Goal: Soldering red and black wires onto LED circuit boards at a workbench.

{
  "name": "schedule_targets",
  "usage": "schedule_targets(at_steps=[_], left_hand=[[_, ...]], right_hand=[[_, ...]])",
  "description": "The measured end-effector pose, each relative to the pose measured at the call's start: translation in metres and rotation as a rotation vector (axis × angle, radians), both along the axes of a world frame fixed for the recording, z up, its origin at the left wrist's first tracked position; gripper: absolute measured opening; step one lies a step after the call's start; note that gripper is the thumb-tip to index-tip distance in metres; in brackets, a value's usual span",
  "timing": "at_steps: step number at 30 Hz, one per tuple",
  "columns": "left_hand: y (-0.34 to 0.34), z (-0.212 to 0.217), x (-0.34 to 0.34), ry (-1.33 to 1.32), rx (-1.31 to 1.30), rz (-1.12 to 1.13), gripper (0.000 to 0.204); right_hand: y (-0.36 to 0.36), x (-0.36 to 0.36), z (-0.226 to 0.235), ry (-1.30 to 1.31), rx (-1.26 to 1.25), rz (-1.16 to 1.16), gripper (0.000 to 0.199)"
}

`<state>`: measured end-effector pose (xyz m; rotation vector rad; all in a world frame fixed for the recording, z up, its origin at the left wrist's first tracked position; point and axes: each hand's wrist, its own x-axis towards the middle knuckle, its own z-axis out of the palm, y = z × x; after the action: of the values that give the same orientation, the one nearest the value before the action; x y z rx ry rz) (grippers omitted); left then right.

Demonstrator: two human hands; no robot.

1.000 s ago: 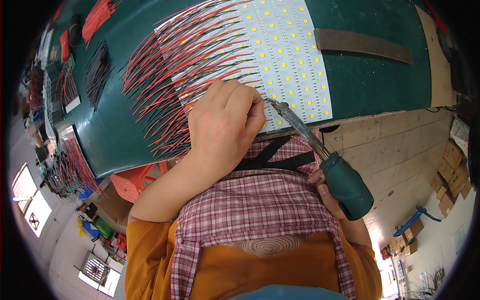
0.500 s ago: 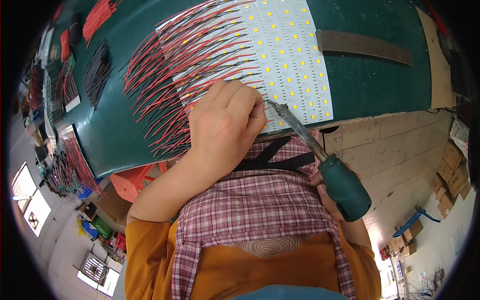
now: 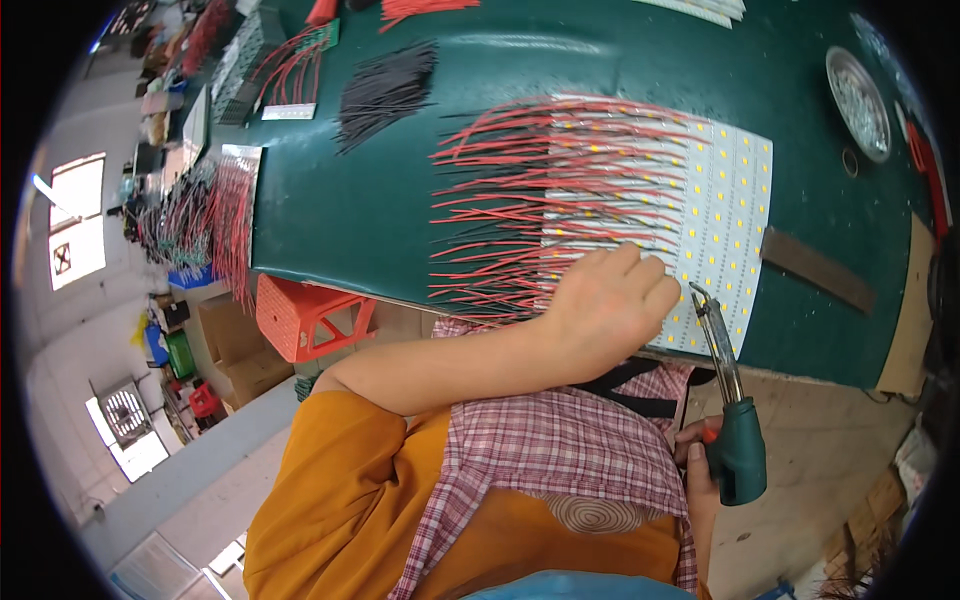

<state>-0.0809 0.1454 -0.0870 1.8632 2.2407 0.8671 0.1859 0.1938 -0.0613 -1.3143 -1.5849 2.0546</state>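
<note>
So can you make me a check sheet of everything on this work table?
Surface: green table, wires and boards on it.
Job's things: white LED board with red wires; soldering iron, tip at the board's near edge.
Clutter: black wire pile, metal dish, more wired boards far left.
Grips: left hand presses on the board; right hand holds the iron.
Cables: nothing seen.
Surroundings: orange stool, window.

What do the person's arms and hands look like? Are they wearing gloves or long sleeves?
No gloves: both hands are bare. The left hand has a bare forearm, with a mustard-orange short sleeve covering the upper arm. Only a little of the right hand shows, and no sleeve is visible there. No rings, watch or markings can be seen.
</note>
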Motion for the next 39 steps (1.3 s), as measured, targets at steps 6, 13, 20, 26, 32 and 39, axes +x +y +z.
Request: schedule_targets(at_steps=[6, 13, 20, 26, 32, 39], left_hand=[[-0.032, 0.028, -0.076, 0.391, 0.129, 0.122, 0.021], [-0.061, 0.019, -0.281, 0.286, -0.048, 0.484, 0.016], [-0.037, 0.008, -0.329, 0.038, -0.281, 0.312, 0.031], [-0.031, 0.008, -0.353, 0.039, -0.387, 0.289, 0.026], [-0.051, 0.01, -0.37, -0.068, -0.427, 0.342, 0.021], [-0.035, 0.047, -0.313, 0.123, -0.105, 0.516, 0.022]], right_hand=[[0.007, 0.0, -0.001, 0.06, 0.115, 0.058, 0.029], [0.006, -0.008, -0.003, 0.035, 0.12, 0.021, 0.032], [0.005, -0.002, -0.009, 0.138, 0.09, 0.05, 0.031], [0.006, 0.007, -0.019, 0.046, 0.282, 0.151, 0.033], [0.007, -0.003, -0.019, 0.06, 0.22, 0.116, 0.031], [0.009, -0.001, -0.026, 0.23, 0.185, 0.089, 0.034]])
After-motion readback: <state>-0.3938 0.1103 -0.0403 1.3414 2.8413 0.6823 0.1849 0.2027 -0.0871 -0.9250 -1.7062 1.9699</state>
